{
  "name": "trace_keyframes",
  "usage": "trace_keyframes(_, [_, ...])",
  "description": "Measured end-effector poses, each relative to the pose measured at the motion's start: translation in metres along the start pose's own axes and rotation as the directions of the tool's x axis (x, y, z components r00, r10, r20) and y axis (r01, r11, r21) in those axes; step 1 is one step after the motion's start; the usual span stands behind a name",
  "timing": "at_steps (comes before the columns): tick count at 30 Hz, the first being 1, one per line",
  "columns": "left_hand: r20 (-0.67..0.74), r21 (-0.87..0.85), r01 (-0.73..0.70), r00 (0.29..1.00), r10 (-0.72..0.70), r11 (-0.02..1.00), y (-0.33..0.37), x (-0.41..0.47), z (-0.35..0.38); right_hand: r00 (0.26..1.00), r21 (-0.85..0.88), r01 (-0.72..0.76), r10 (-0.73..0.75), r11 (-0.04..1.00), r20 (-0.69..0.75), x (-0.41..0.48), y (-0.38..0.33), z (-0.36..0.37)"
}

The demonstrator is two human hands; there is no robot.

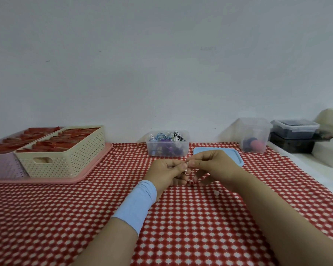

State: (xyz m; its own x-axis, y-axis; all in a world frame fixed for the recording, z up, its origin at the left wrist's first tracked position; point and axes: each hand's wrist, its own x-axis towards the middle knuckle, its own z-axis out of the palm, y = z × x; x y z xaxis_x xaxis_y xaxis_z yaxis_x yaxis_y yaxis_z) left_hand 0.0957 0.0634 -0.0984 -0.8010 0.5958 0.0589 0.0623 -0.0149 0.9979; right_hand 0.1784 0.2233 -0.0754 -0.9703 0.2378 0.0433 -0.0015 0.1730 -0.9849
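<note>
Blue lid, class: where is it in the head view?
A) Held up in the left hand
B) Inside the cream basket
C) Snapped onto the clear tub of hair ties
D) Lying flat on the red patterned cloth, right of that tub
D: the blue lid lies flat on the cloth, right of the open tub, partly behind the right hand, which pinches a small white item together with the left hand.
</note>
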Motion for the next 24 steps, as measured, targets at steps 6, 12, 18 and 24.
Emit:
trace_keyframes(6, [0.018, -0.069, 0.059, 0.998, -0.058, 0.996, 0.0012, -0.0008, -0.0017, 0.998, -0.099, 0.068, -0.066, 0.993, 0.02, -0.0028, -0.0044, -0.0008])
trace_keyframes(12, [0.02, -0.045, 0.065, 0.998, -0.064, 0.997, 0.0012, -0.0004, -0.0039, 0.991, -0.167, 0.131, -0.136, 0.977, -0.015, -0.001, -0.0035, 0.0009])
trace_keyframes(18, [0.008, -0.065, 0.117, 0.993, -0.117, 0.991, 0.0025, -0.0005, -0.0015, 0.98, -0.28, 0.183, -0.196, 0.942, -0.019, 0.0007, -0.0021, -0.0002])
trace_keyframes(24, [0.022, -0.079, 0.108, 0.994, -0.106, 0.991, 0.0019, -0.0003, -0.0007, 0.977, -0.262, 0.196, -0.211, 0.945, -0.03, 0.0014, -0.001, -0.0002])
